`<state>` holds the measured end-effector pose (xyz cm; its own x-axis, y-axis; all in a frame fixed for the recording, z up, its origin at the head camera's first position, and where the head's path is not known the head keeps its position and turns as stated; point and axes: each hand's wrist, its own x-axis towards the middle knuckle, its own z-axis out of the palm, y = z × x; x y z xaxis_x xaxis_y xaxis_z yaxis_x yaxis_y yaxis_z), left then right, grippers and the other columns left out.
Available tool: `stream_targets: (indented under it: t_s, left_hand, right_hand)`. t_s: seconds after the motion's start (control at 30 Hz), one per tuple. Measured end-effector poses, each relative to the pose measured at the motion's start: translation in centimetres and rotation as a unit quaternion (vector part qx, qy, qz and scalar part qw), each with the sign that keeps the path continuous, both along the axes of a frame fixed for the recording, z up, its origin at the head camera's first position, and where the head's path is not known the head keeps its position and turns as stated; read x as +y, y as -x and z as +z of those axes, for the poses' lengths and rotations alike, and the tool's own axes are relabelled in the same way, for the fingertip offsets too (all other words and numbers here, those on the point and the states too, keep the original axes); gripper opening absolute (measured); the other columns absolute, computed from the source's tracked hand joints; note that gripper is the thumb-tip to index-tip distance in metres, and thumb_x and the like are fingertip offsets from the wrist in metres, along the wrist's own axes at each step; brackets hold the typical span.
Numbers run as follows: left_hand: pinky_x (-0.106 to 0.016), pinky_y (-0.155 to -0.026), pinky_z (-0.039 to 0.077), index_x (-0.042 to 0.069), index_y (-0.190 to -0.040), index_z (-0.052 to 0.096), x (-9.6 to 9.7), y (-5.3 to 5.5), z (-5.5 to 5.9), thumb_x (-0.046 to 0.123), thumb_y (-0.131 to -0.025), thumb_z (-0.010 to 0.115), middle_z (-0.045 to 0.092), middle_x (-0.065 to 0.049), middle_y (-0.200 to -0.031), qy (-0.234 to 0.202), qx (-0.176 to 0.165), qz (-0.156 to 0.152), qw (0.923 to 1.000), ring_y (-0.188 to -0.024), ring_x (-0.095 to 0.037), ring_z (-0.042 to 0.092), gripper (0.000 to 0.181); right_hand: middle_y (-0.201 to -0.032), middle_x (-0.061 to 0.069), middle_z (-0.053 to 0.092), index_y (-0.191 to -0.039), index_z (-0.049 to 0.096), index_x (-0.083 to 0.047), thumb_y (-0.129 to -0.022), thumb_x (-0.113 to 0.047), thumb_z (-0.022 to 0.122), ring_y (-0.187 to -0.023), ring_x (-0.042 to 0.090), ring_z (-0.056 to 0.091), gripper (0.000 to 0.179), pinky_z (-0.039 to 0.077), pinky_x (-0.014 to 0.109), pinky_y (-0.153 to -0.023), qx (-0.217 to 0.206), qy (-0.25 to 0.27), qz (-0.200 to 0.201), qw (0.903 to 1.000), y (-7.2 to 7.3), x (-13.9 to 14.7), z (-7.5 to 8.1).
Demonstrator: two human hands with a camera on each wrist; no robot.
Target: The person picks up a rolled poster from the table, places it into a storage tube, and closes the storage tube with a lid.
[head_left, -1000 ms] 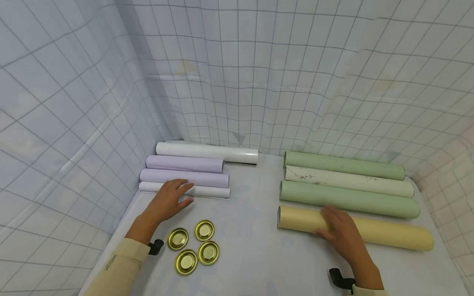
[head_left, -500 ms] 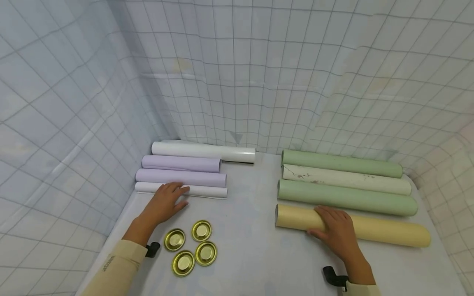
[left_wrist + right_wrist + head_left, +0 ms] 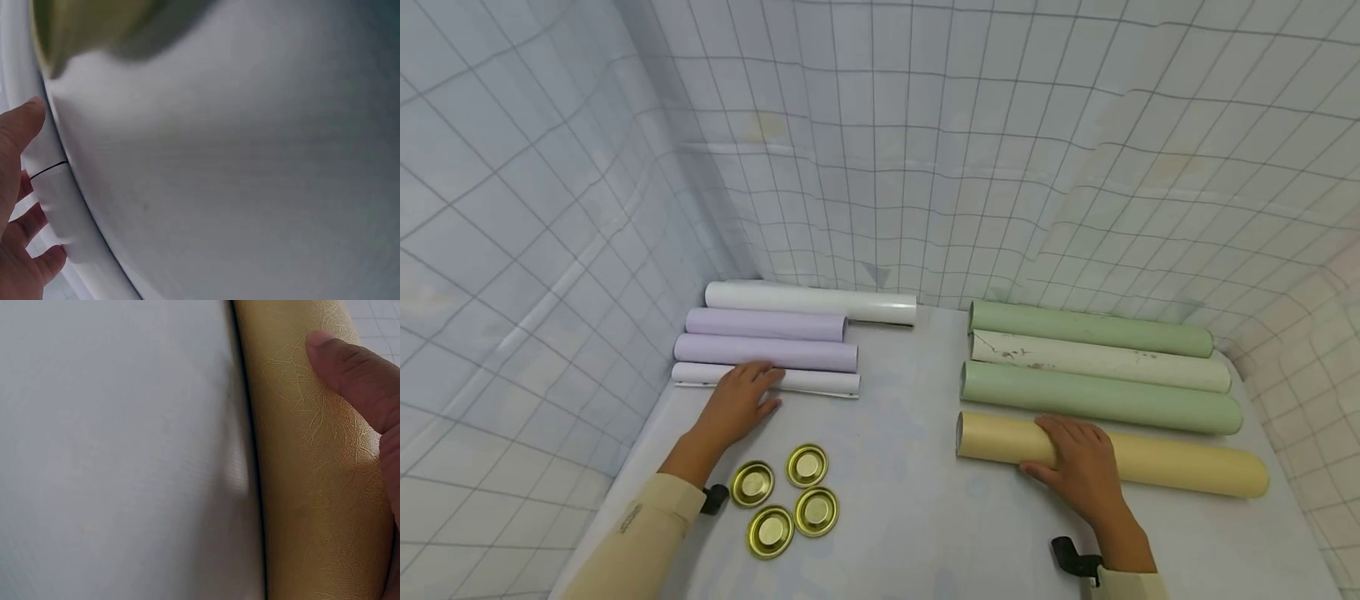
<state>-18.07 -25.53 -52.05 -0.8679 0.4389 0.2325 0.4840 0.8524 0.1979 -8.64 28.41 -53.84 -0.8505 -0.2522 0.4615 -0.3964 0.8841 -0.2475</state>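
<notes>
In the head view, my left hand rests on a thin white paper roll, the nearest of the left-hand rolls. The left wrist view has the thumb at the roll's near side and the other fingers over it. My right hand lies across a thick yellow roll on the right side, its thumb near the front. Seen from the right wrist, that thumb touches the yellow roll's creased, textured surface. Both rolls lie on the white table.
Behind the left hand lie two lilac rolls and a glossy white roll. Beyond the yellow roll are two green rolls with a flower-patterned white roll between them. Several gold dishes sit near the left forearm. Grid-patterned sheeting surrounds the table.
My right hand has settled onto the yellow roll, shifting slightly left. The left hand stays over the thin white roll, whose loose edge now shows dark marks. The head view has shifted a little.
</notes>
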Motion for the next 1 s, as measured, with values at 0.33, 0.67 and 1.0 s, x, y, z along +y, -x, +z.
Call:
stream_targets:
  t_s: [0.33,0.67,1.0]
  left_hand:
    - [-0.059,-0.089,0.047,0.006,-0.119,0.065,0.5,0.7,-0.3,0.008,-0.082,0.082,0.062,-0.016,-0.117,0.009,0.043,0.013,0.9990,-0.111,-0.041,0.056,0.041]
    - [-0.057,-0.087,0.047,0.007,-0.121,0.066,0.3,0.5,-0.2,0.005,-0.085,0.078,0.063,-0.014,-0.115,0.009,0.021,0.017,0.9996,-0.108,-0.039,0.056,0.038]
    - [-0.057,-0.089,0.048,0.006,-0.115,0.066,0.5,-0.5,0.5,0.003,-0.083,0.079,0.063,-0.017,-0.113,-0.023,0.010,-0.029,0.9993,-0.109,-0.039,0.058,0.035]
  right_hand:
    - [-0.118,0.013,0.067,-0.121,0.064,-0.007,-0.057,-0.044,0.091,-0.106,0.036,0.061,0.079,0.041,0.055,-0.091,0.005,-0.009,0.003,0.9999,0.0,0.2,-0.2]
    - [-0.118,0.012,0.066,-0.123,0.063,-0.009,-0.056,-0.042,0.094,-0.106,0.035,0.060,0.081,0.040,0.054,-0.092,-0.004,-0.025,-0.002,0.9997,0.1,-0.1,-0.2]
    - [-0.114,0.012,0.067,-0.118,0.064,-0.008,-0.055,-0.042,0.094,-0.103,0.036,0.061,0.078,0.042,0.057,-0.088,-0.023,-0.035,-0.001,0.9991,0.3,0.1,0.1]
